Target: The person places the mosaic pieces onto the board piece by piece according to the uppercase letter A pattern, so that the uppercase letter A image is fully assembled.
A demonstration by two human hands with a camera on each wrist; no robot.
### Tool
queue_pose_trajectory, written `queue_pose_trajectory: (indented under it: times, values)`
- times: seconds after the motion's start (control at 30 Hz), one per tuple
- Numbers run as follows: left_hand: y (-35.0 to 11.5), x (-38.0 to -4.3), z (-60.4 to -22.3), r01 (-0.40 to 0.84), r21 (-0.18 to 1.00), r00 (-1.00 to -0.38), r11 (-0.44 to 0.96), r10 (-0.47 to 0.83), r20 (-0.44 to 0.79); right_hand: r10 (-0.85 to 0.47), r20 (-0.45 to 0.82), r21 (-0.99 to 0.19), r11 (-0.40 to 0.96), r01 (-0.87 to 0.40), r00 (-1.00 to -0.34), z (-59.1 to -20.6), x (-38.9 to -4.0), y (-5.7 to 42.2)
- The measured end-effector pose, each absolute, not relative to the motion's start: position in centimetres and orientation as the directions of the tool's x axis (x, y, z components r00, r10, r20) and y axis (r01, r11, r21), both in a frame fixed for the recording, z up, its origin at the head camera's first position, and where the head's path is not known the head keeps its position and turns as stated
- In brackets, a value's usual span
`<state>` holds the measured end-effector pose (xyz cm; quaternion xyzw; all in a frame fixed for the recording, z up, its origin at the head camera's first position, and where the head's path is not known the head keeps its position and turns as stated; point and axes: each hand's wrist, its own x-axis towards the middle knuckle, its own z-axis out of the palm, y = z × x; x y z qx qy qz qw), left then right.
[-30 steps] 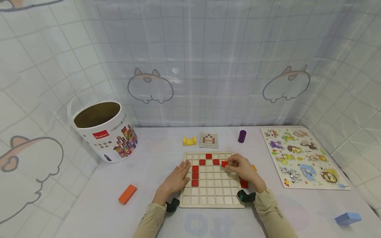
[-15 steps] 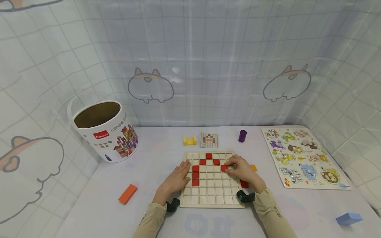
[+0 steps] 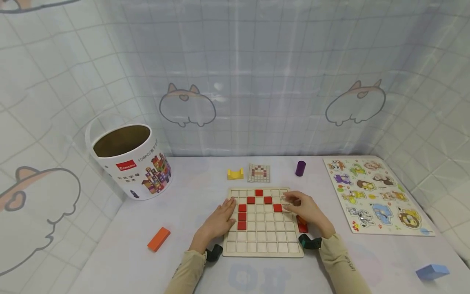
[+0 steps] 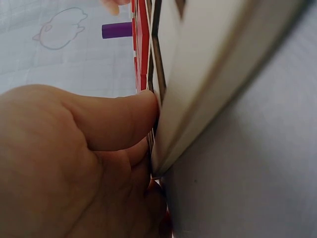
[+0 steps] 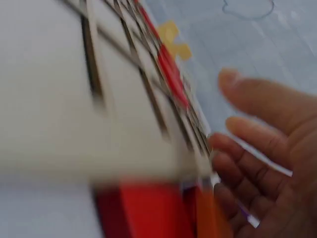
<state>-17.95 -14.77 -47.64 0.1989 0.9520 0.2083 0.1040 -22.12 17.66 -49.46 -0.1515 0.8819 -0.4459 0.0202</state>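
A pale wooden grid board (image 3: 262, 247) lies in front of me, with several red square tiles set in its cells. My left hand (image 3: 217, 220) rests flat along the left edge of the board; in the left wrist view its thumb (image 4: 124, 119) touches the board's rim. My right hand (image 3: 306, 210) hovers over the right edge, thumb and index finger apart, holding nothing. Just left of those fingers lies a red tile (image 3: 278, 208), flat in a cell. More red tiles (image 3: 302, 228) are heaped beside the board, partly hidden under the right forearm.
Behind the board are a yellow arch block (image 3: 235, 174), a pattern card (image 3: 259, 173) and a purple cylinder (image 3: 300, 168). A white bucket (image 3: 143, 179) and an orange block (image 3: 159, 239) stand left. An animal puzzle board (image 3: 394, 227) and a blue block (image 3: 432, 272) lie right.
My right hand has lowered the red tile into a cell, let it go, and drawn back to the right with its fingers parted. The left hand has stayed in place.
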Motion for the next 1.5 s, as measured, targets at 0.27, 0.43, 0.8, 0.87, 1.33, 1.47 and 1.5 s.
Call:
queue_pose_trajectory:
  times: [0.27,0.43,0.8,0.87,1.33,1.47,1.5]
  values:
    - [-14.7,-18.1,-47.8,0.328,0.432,-0.899,0.840,0.418,-0.130,-0.215,0.062,-0.792,0.583,-0.179,-0.975,-49.5,-22.1,19.6]
    - [-14.5,-18.0,-47.8,0.338,0.439,-0.895,0.832,0.429,-0.124,-0.216,0.036,-0.801,0.578,-0.158,-0.976,-49.6,-21.9,20.3]
    - [-14.3,-17.9,-47.4,0.347,0.433,-0.895,0.832,0.431,-0.111,-0.256,0.013,-0.828,0.539,-0.154,-0.967,-49.8,-20.7,22.4]
    - [-14.3,-17.9,-47.5,0.350,0.435,-0.894,0.830,0.434,-0.109,-0.299,0.026,-0.831,0.524,-0.187,-0.954,-49.8,-20.4,23.0]
    - [-14.5,-17.9,-47.5,0.333,0.435,-0.901,0.836,0.418,-0.114,-0.476,0.106,-0.839,0.429,-0.336,-0.873,-50.2,-19.6,24.4]
    - [-14.6,-17.9,-47.4,0.330,0.440,-0.903,0.835,0.416,-0.112,-0.403,0.065,-0.801,0.524,-0.289,-0.913,-49.9,-19.8,23.6]
    - [-14.6,-17.9,-47.4,0.329,0.438,-0.903,0.837,0.414,-0.113,-0.388,0.061,-0.795,0.538,-0.280,-0.920,-49.8,-19.8,23.4]
